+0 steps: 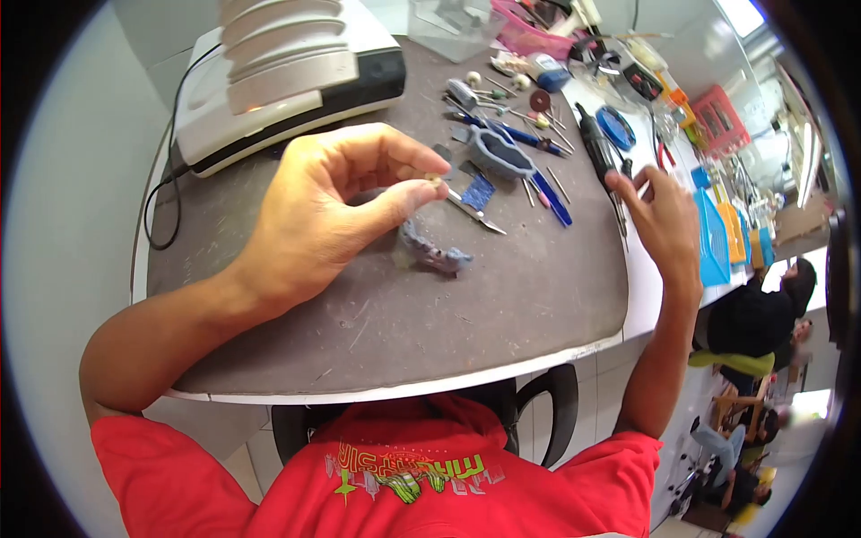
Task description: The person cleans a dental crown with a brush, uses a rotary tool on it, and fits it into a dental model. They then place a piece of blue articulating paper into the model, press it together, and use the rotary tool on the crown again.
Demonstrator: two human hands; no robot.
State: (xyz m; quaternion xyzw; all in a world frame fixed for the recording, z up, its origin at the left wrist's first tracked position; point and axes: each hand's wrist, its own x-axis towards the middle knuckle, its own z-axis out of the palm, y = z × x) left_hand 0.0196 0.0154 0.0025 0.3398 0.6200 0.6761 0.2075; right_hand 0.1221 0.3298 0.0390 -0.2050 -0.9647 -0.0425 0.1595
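Note:
Between the thumb and fingertips of my left hand is a small yellowish piece, held above the grey mat. Below it on the mat lies a curved grey-blue piece. A metal-bladed knife and a blue textured patch are just right of my left fingertips. My right hand is at the right edge of the mat, its curled fingers beside a dark handpiece. Whether the fingers grip it cannot be made out.
A white machine with a ribbed hose stands at the back left. Several burs, a blue-rimmed mould and pens lie at the back. Blue baskets stand at right. People sit farther right.

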